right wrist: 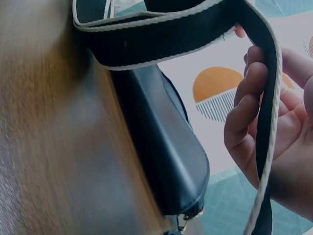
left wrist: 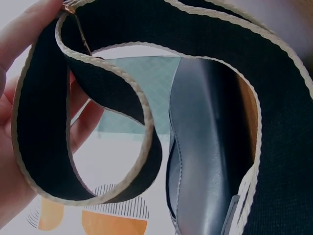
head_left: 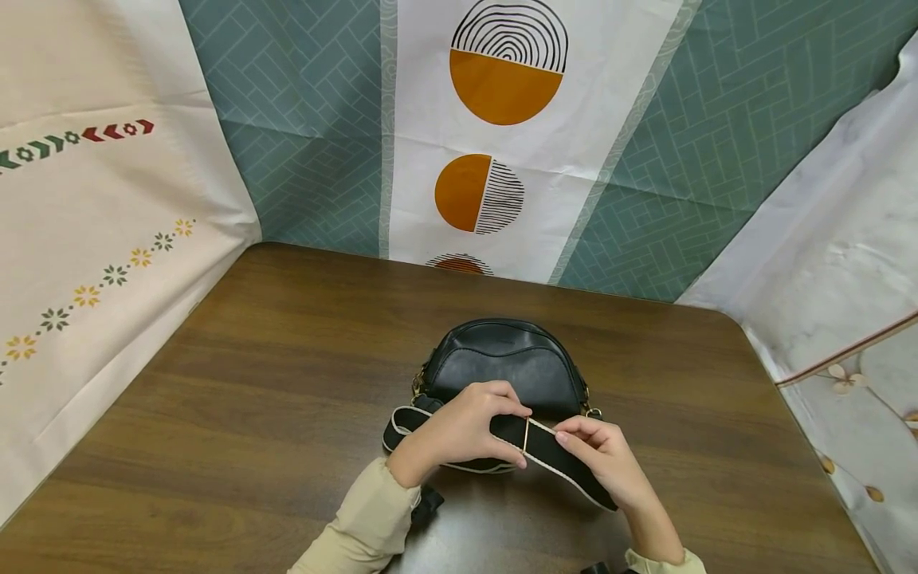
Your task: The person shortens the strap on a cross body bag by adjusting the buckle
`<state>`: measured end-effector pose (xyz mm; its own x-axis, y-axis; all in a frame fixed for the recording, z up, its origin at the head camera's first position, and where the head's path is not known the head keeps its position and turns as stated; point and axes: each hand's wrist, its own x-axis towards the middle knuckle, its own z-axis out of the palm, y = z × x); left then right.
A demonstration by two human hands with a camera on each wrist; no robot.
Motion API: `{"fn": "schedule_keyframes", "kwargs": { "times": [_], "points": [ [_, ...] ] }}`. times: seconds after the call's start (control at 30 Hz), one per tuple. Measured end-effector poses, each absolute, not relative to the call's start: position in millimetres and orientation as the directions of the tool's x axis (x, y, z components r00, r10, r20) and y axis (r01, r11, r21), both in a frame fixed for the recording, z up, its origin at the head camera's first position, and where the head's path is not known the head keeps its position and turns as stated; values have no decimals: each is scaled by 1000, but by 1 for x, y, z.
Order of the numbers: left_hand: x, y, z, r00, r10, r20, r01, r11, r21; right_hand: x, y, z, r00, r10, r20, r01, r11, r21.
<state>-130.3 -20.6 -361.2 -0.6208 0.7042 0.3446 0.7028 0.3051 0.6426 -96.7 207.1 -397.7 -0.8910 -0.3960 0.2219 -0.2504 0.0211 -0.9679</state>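
Note:
A black handbag with a curved top sits upright on the table, gold rings and clasps at its sides. Its wide black strap with cream braided edges runs in front of it, looped at the left. My left hand pinches the strap's thin gold slider buckle between thumb and fingers. Just to the right, my right hand pinches the strap's upper edge, and a length of strap hangs below it. In the left wrist view, the strap curls into a loop beside the fingers. The right wrist view has the strap crossing before the bag.
The brown wooden table extends around the bag. Behind it hangs a patterned teal and white cloth. A cream cloth drapes at the left, a white floral one at the right.

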Motion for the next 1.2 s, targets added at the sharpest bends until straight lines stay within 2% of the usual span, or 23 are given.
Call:
{"fn": "schedule_keyframes", "kwargs": {
  "times": [0.3,0.77,1.2],
  "points": [
    [-132,-22,-361,-627,696,348,698,304,648,-98,213,-397,-867,-437,238,-282,38,-959],
    [-132,-19,-361,-617,712,336,703,305,643,-101,203,-396,-871,-390,300,-328,5,-945],
    [-129,-8,-360,-599,714,363,736,312,601,-105,185,-395,-853,-390,347,-347,-73,-935]
  ]
}}
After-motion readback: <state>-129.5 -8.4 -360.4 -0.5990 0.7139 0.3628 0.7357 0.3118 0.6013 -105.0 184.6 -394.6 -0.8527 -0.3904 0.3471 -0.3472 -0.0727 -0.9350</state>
